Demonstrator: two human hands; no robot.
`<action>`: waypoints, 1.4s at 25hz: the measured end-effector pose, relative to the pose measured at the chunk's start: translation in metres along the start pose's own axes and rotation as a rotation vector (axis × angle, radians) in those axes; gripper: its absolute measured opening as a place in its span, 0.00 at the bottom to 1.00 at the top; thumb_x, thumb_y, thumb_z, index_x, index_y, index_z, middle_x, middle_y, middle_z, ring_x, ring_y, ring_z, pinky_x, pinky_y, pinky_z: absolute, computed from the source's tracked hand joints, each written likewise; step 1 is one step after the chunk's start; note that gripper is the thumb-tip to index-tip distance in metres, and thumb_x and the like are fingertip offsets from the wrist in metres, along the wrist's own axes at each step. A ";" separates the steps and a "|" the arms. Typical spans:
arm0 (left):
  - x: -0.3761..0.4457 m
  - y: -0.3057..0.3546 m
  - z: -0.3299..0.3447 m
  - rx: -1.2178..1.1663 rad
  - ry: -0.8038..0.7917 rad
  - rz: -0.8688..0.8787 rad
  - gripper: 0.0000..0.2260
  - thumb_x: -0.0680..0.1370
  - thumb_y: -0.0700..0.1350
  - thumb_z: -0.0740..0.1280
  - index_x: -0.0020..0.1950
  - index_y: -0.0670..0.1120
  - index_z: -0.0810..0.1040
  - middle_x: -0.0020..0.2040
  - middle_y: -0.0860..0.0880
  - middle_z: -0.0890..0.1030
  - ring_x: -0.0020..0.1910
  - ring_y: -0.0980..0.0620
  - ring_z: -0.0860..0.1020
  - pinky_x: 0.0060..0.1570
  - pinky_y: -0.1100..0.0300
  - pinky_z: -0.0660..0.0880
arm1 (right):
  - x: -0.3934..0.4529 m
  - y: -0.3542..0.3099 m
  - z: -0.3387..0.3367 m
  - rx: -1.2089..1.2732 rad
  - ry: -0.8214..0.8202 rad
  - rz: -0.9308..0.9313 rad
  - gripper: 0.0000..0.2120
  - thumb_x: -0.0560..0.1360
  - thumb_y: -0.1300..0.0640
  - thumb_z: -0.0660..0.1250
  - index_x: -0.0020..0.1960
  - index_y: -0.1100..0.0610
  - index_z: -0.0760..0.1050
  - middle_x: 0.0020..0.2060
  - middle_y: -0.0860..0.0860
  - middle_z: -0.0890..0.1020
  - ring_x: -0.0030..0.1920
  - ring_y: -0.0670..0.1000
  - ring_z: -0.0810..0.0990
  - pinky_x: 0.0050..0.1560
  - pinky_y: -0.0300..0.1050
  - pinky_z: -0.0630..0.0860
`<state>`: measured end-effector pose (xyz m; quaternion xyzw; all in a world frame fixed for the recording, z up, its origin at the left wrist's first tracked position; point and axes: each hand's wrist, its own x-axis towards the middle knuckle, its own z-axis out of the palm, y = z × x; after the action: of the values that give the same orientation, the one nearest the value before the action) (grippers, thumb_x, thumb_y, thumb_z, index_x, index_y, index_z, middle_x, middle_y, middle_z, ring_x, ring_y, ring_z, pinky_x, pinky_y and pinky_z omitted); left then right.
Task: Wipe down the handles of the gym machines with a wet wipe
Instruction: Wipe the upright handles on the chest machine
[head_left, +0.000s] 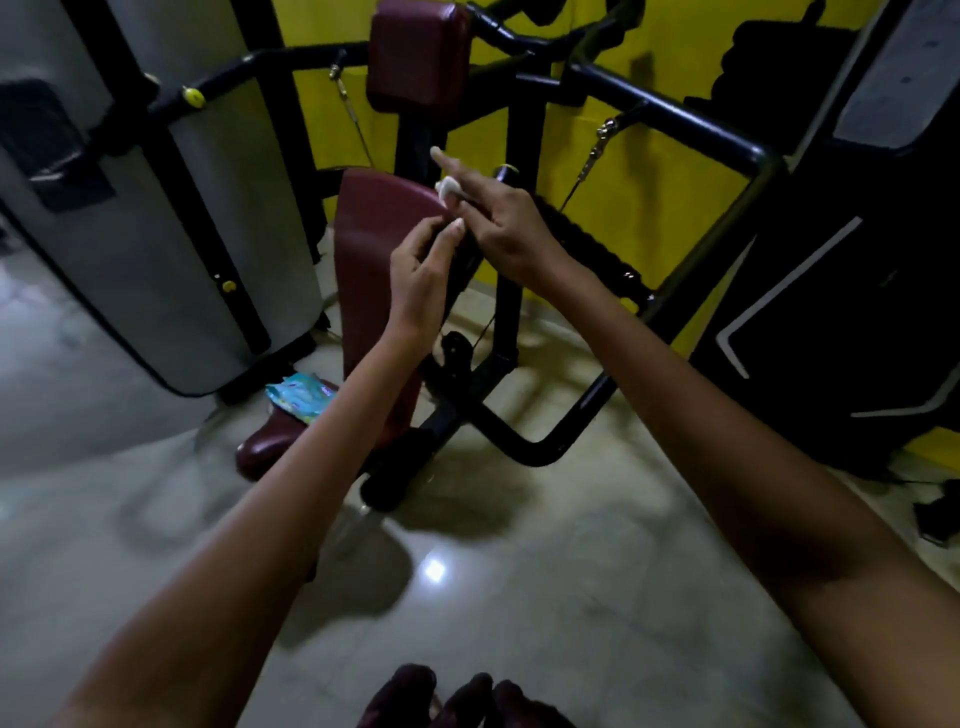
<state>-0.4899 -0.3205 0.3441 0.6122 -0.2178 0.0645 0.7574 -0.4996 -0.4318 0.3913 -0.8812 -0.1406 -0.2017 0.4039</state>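
Both arms are stretched forward over a pale, glossy floor (519, 597) toward a gym machine (675, 119) with a black tube frame and dark red pads.

The right hand (506, 228) is held up in front of the machine. A small white wad, the wet wipe (445, 188), is pinched between its thumb and a curled finger, while its index finger (452, 165) is pointed straight out toward the upper left. The remaining fingers of that hand are seen curled inward.

The left hand (421, 270) is raised just below and to the left of the right one, close to it but not clearly touching. Its fingers (448, 239) are loosely bent and held close together around a dark, upright bar of the machine (465, 260); whether that bar is truly gripped or only touched cannot be told, as the area is dark and blurred.

Behind the hands a dark red seat back (374, 218) is seen, with a second red pad (418, 57) mounted higher on the frame. Thin cables and metal clips (602, 130) are hung from the black crossbar. A blue-green packet of wipes (298, 397) is lying on a low red pad (270, 447) near the floor, beside a grey cover panel (171, 249) on the left. A yellow wall (649, 171) is visible behind the machine, and dark equipment (857, 270) stands on the right. Bare toes (447, 696) are seen at the bottom edge.
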 end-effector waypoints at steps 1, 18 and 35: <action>-0.003 0.006 -0.014 -0.067 0.044 -0.040 0.09 0.76 0.49 0.64 0.46 0.44 0.79 0.44 0.45 0.80 0.45 0.49 0.78 0.45 0.58 0.74 | 0.005 -0.008 0.012 -0.028 -0.060 -0.038 0.23 0.79 0.60 0.58 0.74 0.56 0.60 0.70 0.59 0.67 0.72 0.52 0.62 0.71 0.45 0.61; -0.036 0.043 -0.317 0.210 0.568 -0.263 0.06 0.75 0.38 0.65 0.37 0.44 0.76 0.32 0.49 0.76 0.36 0.50 0.74 0.44 0.52 0.77 | 0.068 -0.115 0.297 0.824 -0.479 0.481 0.14 0.74 0.56 0.66 0.58 0.61 0.74 0.50 0.57 0.78 0.44 0.51 0.76 0.34 0.39 0.75; -0.044 0.004 -0.624 0.079 1.047 -0.336 0.10 0.75 0.33 0.66 0.40 0.44 0.69 0.38 0.45 0.76 0.37 0.50 0.76 0.44 0.54 0.78 | 0.157 -0.218 0.582 0.782 -0.677 0.456 0.09 0.72 0.67 0.69 0.51 0.67 0.76 0.35 0.53 0.78 0.34 0.47 0.77 0.28 0.36 0.77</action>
<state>-0.3738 0.2840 0.2324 0.5526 0.2912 0.2464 0.7410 -0.3106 0.1673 0.2624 -0.6895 -0.1328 0.2515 0.6661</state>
